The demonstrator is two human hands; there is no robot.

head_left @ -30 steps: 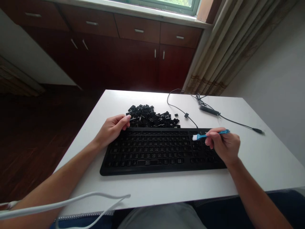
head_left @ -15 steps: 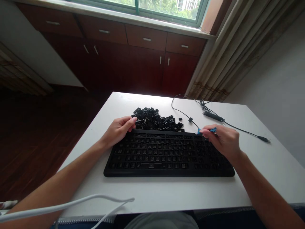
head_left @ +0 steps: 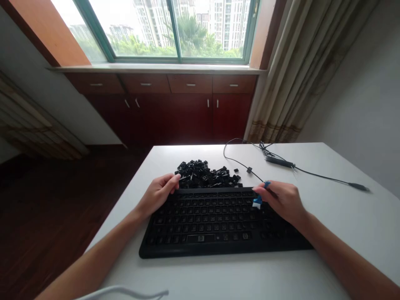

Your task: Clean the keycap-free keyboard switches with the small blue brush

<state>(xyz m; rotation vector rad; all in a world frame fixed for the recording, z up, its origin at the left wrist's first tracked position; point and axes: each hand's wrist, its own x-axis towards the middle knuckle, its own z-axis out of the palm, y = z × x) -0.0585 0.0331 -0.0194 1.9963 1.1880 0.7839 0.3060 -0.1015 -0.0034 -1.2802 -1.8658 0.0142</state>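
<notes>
A black keyboard with its keycaps off lies on the white table. My left hand rests on the keyboard's far left corner, fingers curled over its edge. My right hand is closed on a small blue brush, whose white bristles point down at the keyboard's right part. A heap of loose black keycaps lies just behind the keyboard, close to my left fingertips.
The keyboard's black cable loops over the far right of the table and ends in a plug. A white cord crosses the near edge. Dark wooden cabinets, a window and a curtain stand behind.
The view has tilted up, bringing the window into sight. My right hand has turned the brush from lying sideways to pointing bristles down onto the keyboard. My left hand has kept its place.
</notes>
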